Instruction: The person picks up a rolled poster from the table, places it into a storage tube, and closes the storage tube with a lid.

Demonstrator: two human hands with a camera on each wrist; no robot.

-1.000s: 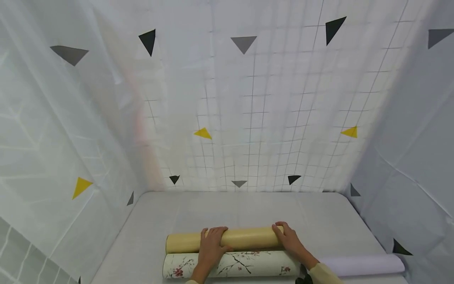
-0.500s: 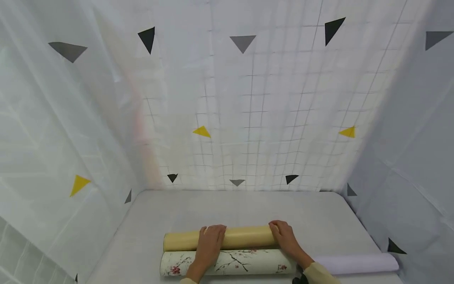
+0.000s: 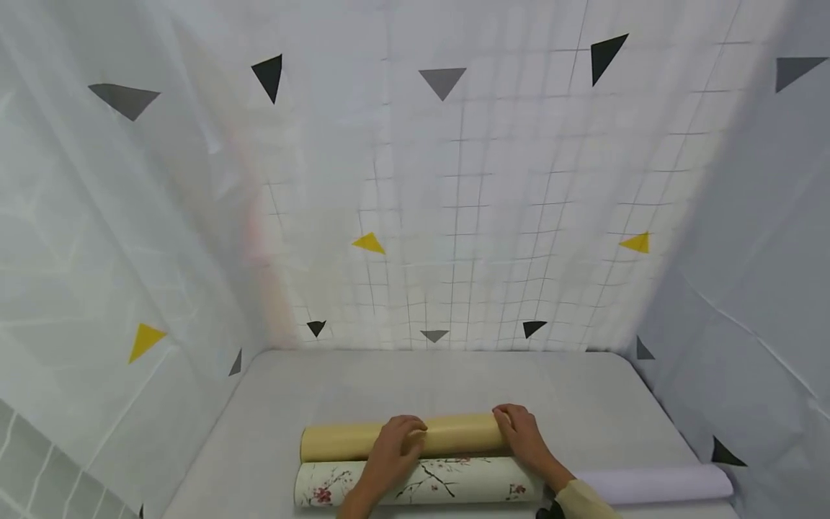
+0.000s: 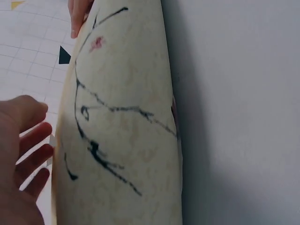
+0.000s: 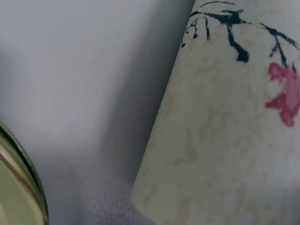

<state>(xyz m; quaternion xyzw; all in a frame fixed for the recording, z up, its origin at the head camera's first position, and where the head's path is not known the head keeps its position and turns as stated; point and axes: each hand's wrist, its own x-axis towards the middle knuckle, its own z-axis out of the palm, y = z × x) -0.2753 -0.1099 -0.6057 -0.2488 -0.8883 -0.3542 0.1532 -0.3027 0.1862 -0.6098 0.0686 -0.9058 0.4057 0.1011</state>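
Observation:
Two wallpaper rolls lie side by side on the table in the head view: a yellow roll (image 3: 457,436) behind and a white floral roll (image 3: 467,481) in front. My right hand (image 3: 527,441) curls its fingers over the right end of the yellow roll. My left hand (image 3: 392,455) is over the rolls left of their middle, fingers loosely bent. In the left wrist view this left hand (image 4: 23,154) shows beside the floral roll (image 4: 126,89), holding nothing. The right wrist view shows the end of the floral roll (image 5: 220,131), with the right hand out of sight.
A lavender roll (image 3: 655,483) lies on the table (image 3: 441,382) to the right. A curved pale green layered edge (image 5: 16,187) shows at lower left in the right wrist view. White sheeting with triangle markers (image 3: 443,83) encloses the back and sides.
My left hand has loosened from the yellow roll and shifted a little to the right, its fingers now bent. My right hand stays on the yellow roll's right end; the rolls look unmoved.

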